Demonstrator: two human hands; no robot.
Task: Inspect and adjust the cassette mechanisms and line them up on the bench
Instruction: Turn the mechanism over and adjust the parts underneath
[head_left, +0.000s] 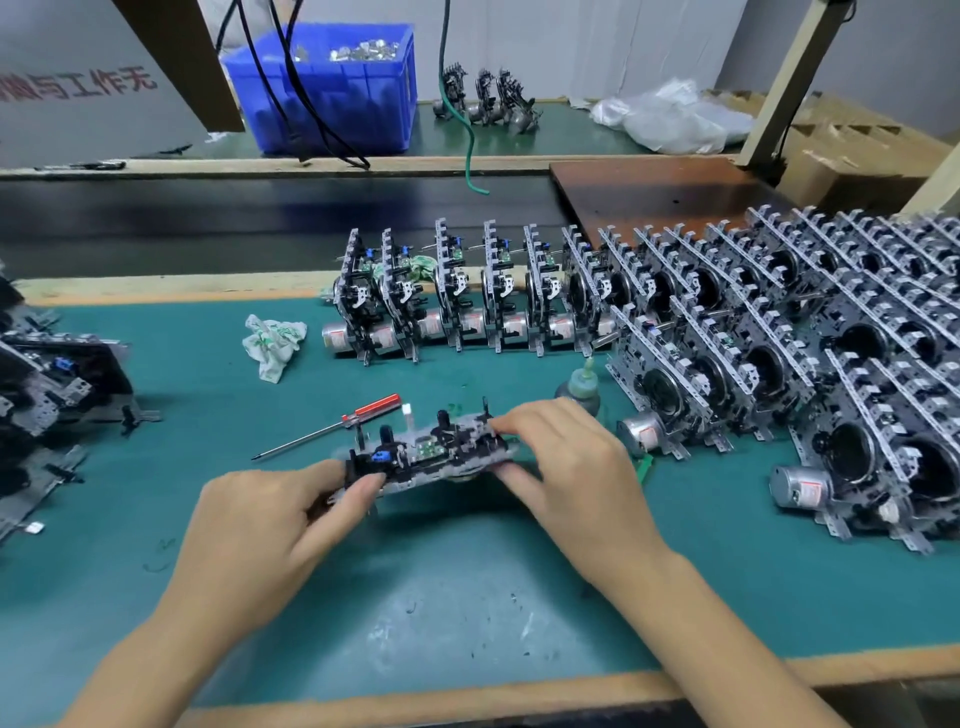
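A teal bench mat (467, 597) carries black-and-silver mechanisms (727, 322), a red-handled screwdriver (332, 423) at eleven o'clock of the held one, a white rag with green print (272, 345), and a blue bin (332, 83) at twelve o'clock.

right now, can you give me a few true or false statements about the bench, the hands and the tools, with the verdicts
1. Both hands hold one cassette mechanism, the left hand at its left end and the right hand at its right end. True.
2. The red-handled screwdriver is in the right hand. False: it lies on the green mat behind the held mechanism, untouched.
3. A row of mechanisms stands upright behind the hands. True.
4. The blue bin sits on the green mat beside the left hand. False: it is at the back, beyond the dark strip.
5. A crumpled cloth lies left of the row. True.
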